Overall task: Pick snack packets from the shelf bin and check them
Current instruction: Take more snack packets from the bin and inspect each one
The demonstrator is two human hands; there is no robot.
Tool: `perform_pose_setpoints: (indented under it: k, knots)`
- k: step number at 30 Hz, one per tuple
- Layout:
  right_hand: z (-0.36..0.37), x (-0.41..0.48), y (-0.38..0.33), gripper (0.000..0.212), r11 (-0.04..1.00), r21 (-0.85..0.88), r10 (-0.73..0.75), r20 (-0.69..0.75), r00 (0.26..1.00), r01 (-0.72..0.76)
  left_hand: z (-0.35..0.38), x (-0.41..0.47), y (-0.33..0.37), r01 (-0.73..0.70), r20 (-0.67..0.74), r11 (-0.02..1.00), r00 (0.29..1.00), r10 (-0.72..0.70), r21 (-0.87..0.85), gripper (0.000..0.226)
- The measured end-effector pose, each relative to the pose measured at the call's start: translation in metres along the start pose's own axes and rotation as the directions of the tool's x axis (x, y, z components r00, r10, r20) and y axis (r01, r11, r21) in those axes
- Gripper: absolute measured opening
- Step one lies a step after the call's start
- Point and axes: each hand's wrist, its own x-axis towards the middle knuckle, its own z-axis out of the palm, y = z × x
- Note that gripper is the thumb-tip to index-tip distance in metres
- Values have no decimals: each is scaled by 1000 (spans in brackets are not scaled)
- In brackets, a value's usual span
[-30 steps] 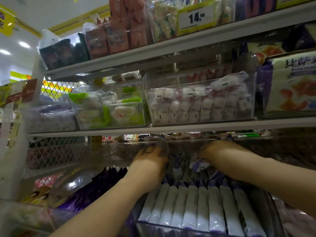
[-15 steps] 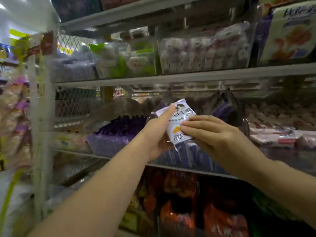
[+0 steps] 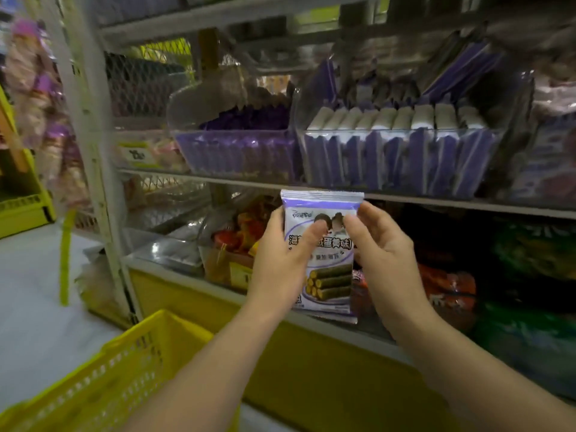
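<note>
I hold one white and purple snack packet (image 3: 327, 275) upright in front of the lower shelf, its printed face toward me. My left hand (image 3: 280, 260) grips its left edge with the thumb across the front. My right hand (image 3: 378, 254) pinches its right edge, thumb on the front near the top. Above, a clear shelf bin (image 3: 402, 157) holds several more of the same packets standing in a row.
A second clear bin (image 3: 237, 151) of purple packets stands left of the first. Red and orange bags (image 3: 445, 288) fill the shelf behind my hands. A yellow plastic basket (image 3: 103, 378) sits at the lower left, near a white wire shelf post (image 3: 93, 126).
Both hands came out of the bin with one packet and brought it down below the shelf edge. The packet now faces me upright, and the view has dropped to show the basket.
</note>
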Motion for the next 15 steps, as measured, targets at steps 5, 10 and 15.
perform_pose_setpoints:
  k: [5, 10, 15]
  knots:
    - [10, -2, 28, 16, 959, 200, 197, 47, 979, -203, 6, -14, -31, -12, -47, 999, 999, 10, -30, 30]
    - [3, 3, 39, 31, 851, 363, 362, 117, 925, -379, 12, -10, -42, 0, -71, 1000, 998, -2, -29, 37]
    - [-4, 3, 46, 22, 822, 393, 407, 99, 908, -412, 16, -13, -49, 151, -27, 981, 987, -155, -125, 21]
